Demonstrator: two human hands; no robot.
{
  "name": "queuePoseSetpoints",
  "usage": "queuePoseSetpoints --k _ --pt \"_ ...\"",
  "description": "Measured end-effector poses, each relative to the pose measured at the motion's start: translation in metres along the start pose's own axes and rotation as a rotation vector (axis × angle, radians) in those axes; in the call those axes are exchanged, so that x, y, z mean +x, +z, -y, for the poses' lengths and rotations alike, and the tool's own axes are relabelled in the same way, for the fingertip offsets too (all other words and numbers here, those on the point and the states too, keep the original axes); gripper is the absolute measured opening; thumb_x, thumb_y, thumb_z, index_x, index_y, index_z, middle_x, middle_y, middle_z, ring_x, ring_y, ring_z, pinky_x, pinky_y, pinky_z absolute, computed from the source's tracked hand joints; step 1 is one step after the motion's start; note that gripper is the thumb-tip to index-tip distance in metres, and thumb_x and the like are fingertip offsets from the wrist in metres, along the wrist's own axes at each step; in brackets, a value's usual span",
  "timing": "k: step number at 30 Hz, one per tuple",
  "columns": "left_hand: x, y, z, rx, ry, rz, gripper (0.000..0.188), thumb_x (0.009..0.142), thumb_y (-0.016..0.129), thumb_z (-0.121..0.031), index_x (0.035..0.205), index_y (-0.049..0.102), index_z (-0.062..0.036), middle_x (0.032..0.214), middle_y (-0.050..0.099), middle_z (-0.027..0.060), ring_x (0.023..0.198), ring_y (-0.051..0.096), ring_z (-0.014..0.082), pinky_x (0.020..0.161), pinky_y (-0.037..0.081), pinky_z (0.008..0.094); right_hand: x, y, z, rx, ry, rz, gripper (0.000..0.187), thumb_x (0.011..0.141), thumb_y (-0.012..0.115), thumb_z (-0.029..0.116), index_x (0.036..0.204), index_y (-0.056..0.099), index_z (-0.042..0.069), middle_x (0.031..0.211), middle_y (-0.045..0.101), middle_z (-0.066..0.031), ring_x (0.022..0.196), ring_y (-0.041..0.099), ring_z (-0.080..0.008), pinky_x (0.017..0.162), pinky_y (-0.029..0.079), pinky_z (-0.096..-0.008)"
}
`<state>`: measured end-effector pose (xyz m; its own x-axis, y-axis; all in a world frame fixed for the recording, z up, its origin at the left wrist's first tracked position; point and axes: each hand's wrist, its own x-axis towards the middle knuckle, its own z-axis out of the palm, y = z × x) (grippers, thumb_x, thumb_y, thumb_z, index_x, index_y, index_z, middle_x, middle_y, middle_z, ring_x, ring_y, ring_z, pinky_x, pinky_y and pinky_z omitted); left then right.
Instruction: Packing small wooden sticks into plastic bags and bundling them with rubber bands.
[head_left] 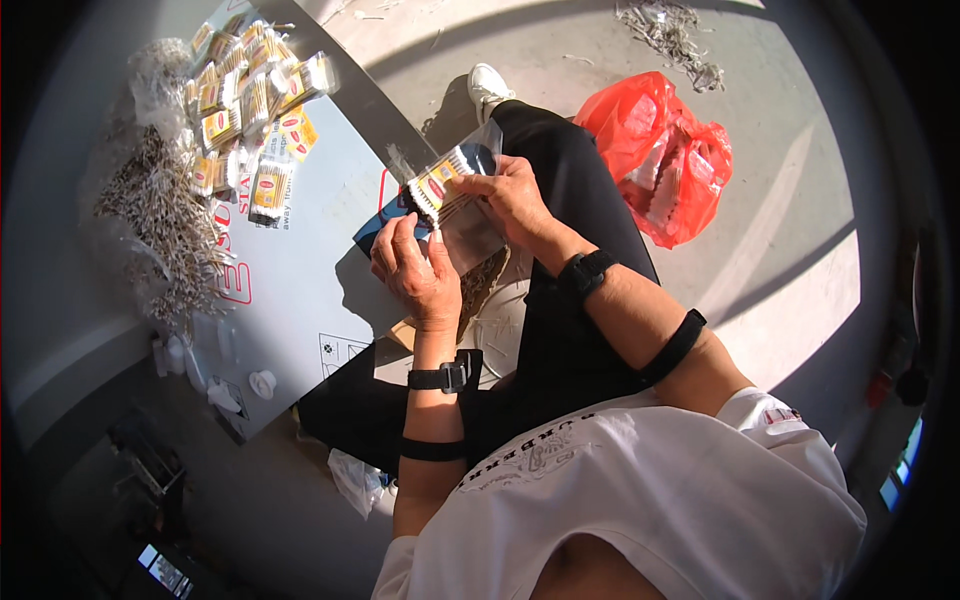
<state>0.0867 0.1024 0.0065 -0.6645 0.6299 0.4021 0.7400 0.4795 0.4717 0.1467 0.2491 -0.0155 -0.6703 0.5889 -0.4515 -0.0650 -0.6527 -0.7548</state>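
A small packet of cotton swabs with a yellow card and a see-through bag is held over my lap, beside the table corner. My right hand grips its right side, thumb on top of the card. At the near left end, my left hand has its fingers closed on the packet's edge, close to the white swab tips. Part of the bag and the undersides of the fingers are hidden. Left of my hands, a pile of filled swab packets lies on the table.
A heap of loose cotton swabs in clear plastic covers the table's left side. Small white pieces lie at its near edge. On the floor to the right sits a red plastic bag; scattered swabs lie farther off.
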Motion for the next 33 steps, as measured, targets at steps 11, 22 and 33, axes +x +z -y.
queuePoseSetpoints --k 11,22,33 --pt "0.008 0.001 -0.002 0.027 0.036 0.017 0.023 0.075 0.076 -0.01 0.095 0.066 -0.0097 0.1 0.057 0.0072 0.097 0.053 0.0296 0.087 0.041 0.0434 0.0 -0.001 -0.003 -0.097 -0.022 -0.075 0.006 0.082 0.07 -0.001 0.088 0.069 -0.004 0.084 0.071 -0.0077 0.073 0.066 -0.0121 0.069 0.054 -0.0262" --pt "0.01 0.004 -0.004 0.021 0.043 0.025 0.023 0.077 0.074 -0.012 0.097 0.063 -0.0092 0.1 0.055 0.0064 0.099 0.053 0.0292 0.088 0.039 0.044 0.004 -0.001 -0.008 -0.017 -0.068 -0.07 0.009 0.079 0.073 0.0 0.085 0.069 -0.004 0.08 0.07 -0.008 0.069 0.064 -0.0119 0.064 0.053 -0.0267" --pt "0.023 -0.004 0.0 -0.066 0.026 0.16 0.026 0.07 0.076 -0.004 0.091 0.06 -0.0085 0.095 0.056 0.006 0.096 0.054 0.0295 0.086 0.04 0.0433 0.003 -0.001 -0.009 -0.029 -0.082 -0.081 0.012 0.076 0.076 0.003 0.082 0.069 -0.004 0.074 0.069 -0.0074 0.062 0.062 -0.0112 0.057 0.051 -0.0263"
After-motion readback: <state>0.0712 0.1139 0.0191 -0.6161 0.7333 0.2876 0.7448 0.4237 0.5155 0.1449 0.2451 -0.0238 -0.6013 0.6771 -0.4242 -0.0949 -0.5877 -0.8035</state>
